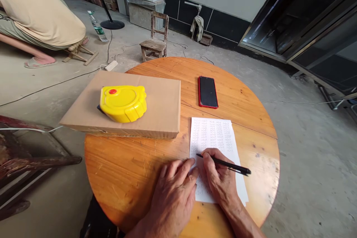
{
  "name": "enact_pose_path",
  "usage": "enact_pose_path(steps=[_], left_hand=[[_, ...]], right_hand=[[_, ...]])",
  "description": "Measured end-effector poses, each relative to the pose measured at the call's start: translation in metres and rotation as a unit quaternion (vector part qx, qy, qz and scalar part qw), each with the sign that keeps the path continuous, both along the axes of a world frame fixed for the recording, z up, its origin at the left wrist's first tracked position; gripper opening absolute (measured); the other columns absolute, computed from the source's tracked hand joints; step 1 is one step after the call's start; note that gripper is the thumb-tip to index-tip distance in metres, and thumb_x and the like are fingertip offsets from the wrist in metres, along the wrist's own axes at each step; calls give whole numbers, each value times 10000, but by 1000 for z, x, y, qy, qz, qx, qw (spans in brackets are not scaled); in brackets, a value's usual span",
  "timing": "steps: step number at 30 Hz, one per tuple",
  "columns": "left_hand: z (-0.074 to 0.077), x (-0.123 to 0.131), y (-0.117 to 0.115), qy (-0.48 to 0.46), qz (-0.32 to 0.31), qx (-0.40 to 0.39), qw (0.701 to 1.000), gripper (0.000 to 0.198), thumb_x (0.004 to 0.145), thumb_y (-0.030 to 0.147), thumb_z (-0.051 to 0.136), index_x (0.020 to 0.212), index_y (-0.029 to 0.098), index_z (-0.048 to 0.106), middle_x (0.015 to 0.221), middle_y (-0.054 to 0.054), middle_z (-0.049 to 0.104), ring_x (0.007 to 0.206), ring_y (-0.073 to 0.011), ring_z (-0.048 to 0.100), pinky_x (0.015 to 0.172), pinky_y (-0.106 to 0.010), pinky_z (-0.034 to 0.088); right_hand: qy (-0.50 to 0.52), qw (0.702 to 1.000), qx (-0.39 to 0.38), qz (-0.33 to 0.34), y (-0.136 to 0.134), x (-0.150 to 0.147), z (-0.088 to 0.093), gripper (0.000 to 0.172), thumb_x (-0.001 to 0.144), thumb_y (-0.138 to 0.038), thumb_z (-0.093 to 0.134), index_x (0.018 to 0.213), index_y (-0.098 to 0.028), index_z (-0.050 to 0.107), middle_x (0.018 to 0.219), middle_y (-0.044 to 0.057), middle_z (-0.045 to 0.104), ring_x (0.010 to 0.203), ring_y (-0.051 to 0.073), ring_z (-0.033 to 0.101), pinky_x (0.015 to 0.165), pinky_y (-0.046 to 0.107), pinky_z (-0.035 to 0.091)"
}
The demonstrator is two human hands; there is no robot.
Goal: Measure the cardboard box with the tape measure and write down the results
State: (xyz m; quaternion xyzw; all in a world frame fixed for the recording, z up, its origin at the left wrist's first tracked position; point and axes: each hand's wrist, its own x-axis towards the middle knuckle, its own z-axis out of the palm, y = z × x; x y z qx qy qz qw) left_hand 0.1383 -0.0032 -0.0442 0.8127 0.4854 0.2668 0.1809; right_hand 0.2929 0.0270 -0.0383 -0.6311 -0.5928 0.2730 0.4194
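My right hand [220, 174] is closed around a black pen [232, 165], its tip at the left part of a white sheet of paper [212, 137]. Rows of small handwritten characters in several columns cover the upper sheet; more marks show lower down, partly hidden by my hand. My left hand [175, 186] lies flat with fingers stretched out, its fingertips on the paper's left edge and the rest over the wooden table. Both the paper and my hands are on the round wooden table [122, 171].
A cardboard box [164, 100] on the table's left bears a yellow tape-measure-shaped case [122, 102]. Beyond the paper lies a red-edged phone [208, 92]. On the floor are a small wooden chair [154, 42], a water bottle [97, 26] and cables. A seated person [39, 11] is at far left.
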Motion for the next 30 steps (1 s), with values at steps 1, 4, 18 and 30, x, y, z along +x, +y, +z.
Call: enact_pose_path(steps=[1, 4, 18, 30], left_hand=[[0, 0, 0, 0, 1, 0, 1000, 344, 906, 110, 490, 1204, 214, 626, 1327, -13, 630, 1089, -258, 543, 878, -426, 427], [1, 0, 1, -1, 1, 2, 1000, 341, 904, 110, 494, 1200, 217, 626, 1323, -14, 632, 1084, -257, 546, 876, -429, 430], [-1, -1, -1, -4, -4, -17, 1000, 346, 905, 106, 504, 1208, 226, 620, 1335, -15, 617, 1105, -256, 532, 906, -426, 447], [3, 1, 0, 25, -16, -22, 999, 362, 881, 71, 525, 1199, 211, 628, 1331, -37, 611, 1128, -265, 522, 942, -454, 476]], right_hand=[[0, 1000, 3, -1, 0, 0, 1, 220, 934, -291, 511, 769, -186, 611, 590, -37, 538, 511, 106, 453, 492, 211, 397], [3, 1000, 3, -7, 1, -1, 2, 219, 929, -290, 512, 763, -184, 609, 586, -35, 535, 507, 107, 450, 483, 212, 395], [160, 984, 14, -74, 1, 3, 1, 208, 935, -370, 598, 835, -195, 649, 532, -47, 556, 464, 108, 481, 453, 217, 392], [-162, 982, 88, 29, 0, 40, 24, 294, 956, -177, 496, 1218, -223, 621, 1136, 99, 668, 992, 234, 654, 839, 367, 504]])
